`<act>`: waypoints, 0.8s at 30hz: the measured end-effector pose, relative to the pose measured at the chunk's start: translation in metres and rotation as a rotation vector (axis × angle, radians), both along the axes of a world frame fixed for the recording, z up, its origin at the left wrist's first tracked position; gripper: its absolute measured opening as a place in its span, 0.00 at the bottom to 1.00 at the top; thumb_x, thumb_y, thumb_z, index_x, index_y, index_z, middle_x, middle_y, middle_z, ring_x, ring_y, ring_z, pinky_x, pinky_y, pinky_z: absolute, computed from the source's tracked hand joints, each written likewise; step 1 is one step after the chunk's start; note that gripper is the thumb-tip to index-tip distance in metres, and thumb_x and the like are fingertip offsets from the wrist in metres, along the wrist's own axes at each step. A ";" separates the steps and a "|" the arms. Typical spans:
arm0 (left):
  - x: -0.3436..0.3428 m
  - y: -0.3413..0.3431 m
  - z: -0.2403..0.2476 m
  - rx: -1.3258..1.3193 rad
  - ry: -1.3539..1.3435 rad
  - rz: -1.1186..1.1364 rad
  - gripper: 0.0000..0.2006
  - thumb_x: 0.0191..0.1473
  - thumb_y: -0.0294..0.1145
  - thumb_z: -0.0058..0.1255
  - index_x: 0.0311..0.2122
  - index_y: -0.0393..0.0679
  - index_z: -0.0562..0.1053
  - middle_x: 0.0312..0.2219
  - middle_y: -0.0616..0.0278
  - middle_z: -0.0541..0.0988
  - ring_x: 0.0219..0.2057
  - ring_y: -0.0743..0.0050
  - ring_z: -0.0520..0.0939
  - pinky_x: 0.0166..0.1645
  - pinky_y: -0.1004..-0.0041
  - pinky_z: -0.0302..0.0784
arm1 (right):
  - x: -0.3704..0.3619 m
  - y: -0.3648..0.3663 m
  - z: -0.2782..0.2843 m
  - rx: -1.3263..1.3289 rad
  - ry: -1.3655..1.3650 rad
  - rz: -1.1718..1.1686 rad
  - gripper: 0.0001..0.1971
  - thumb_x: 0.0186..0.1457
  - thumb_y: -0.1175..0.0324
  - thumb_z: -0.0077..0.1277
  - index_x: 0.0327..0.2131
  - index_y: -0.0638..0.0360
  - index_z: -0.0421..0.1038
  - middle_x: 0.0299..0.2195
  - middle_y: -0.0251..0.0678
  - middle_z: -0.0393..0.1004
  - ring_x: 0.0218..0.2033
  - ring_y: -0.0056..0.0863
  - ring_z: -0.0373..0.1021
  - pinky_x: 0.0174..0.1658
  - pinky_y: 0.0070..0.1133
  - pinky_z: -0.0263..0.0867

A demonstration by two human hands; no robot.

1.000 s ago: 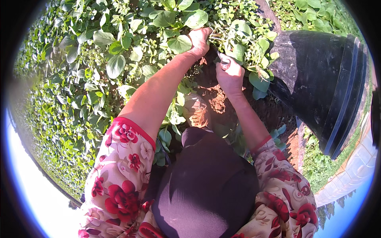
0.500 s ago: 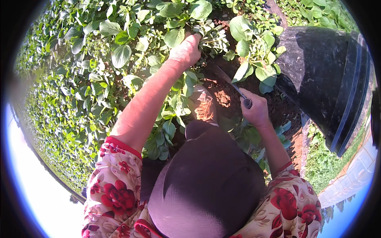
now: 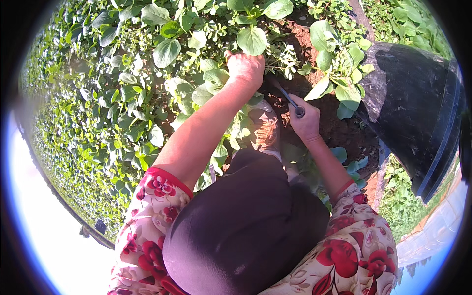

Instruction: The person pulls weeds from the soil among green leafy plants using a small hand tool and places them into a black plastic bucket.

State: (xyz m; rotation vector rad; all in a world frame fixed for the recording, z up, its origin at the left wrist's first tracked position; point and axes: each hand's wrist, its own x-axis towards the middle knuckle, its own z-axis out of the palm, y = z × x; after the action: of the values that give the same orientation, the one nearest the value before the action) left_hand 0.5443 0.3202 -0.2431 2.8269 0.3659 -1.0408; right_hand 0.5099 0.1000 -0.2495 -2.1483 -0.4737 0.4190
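My left hand [image 3: 246, 69] is closed low among the leafy greens, gripping a leafy green plant [image 3: 252, 41] at its stems. A broad round leaf of it overlaps the knuckles, and the fingertips are mostly hidden. In my right hand [image 3: 306, 121] is a knife [image 3: 281, 90] with a metal shank and a round, hollow handle end. Its blade points up and left, reaching into the shadow beside my left hand at the plant's base, where the tip cannot be made out.
Another leafy plant [image 3: 339, 73] grows just right of the knife, over reddish soil [image 3: 339, 129]. A big black plastic tub [image 3: 410, 98] lies tilted at the right. My muddy shoe [image 3: 264, 129] stands below the hands. Dense greens [image 3: 93, 118] cover the left side.
The knife and my right hand have moved up and left, closer to my left hand, and the blade has gone into the shade there. The view has shifted slightly.
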 end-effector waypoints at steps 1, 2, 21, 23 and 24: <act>-0.001 0.002 0.001 -0.010 -0.080 0.000 0.15 0.48 0.36 0.52 0.44 0.54 0.70 0.33 0.58 0.80 0.35 0.57 0.82 0.51 0.44 0.68 | 0.000 0.000 0.001 0.019 0.001 0.013 0.12 0.47 0.77 0.53 0.39 0.62 0.75 0.25 0.46 0.76 0.25 0.32 0.76 0.30 0.22 0.69; 0.000 0.004 0.001 0.016 -0.036 -0.036 0.16 0.49 0.36 0.51 0.45 0.56 0.70 0.33 0.58 0.80 0.36 0.58 0.82 0.45 0.53 0.75 | 0.000 0.001 0.000 0.002 -0.023 0.025 0.12 0.47 0.77 0.53 0.38 0.62 0.75 0.25 0.45 0.76 0.25 0.33 0.76 0.29 0.23 0.69; 0.003 0.051 -0.044 -0.290 -0.069 0.367 0.22 0.39 0.36 0.58 0.43 0.40 0.73 0.38 0.51 0.80 0.42 0.58 0.80 0.46 0.69 0.77 | 0.005 -0.006 -0.012 0.034 -0.043 -0.045 0.13 0.47 0.78 0.55 0.40 0.65 0.74 0.26 0.42 0.78 0.25 0.22 0.74 0.32 0.19 0.69; 0.005 0.053 -0.047 -0.383 -0.098 0.353 0.23 0.40 0.36 0.58 0.44 0.41 0.73 0.40 0.51 0.79 0.43 0.60 0.80 0.48 0.70 0.75 | 0.025 0.040 -0.027 0.022 0.007 0.052 0.14 0.47 0.75 0.55 0.41 0.57 0.75 0.23 0.43 0.75 0.22 0.32 0.73 0.28 0.22 0.69; 0.001 0.056 -0.056 -0.453 -0.164 0.332 0.23 0.41 0.37 0.58 0.45 0.41 0.72 0.41 0.51 0.78 0.44 0.61 0.79 0.49 0.70 0.75 | 0.036 0.060 -0.041 -0.001 -0.144 0.083 0.15 0.46 0.73 0.54 0.41 0.54 0.75 0.22 0.43 0.75 0.22 0.37 0.73 0.27 0.25 0.69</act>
State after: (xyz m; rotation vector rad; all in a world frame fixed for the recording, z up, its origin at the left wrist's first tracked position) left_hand 0.5455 0.3764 -0.2991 2.3254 0.4892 -0.7097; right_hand 0.5464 0.1600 -0.2905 -2.1742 -0.6453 0.3110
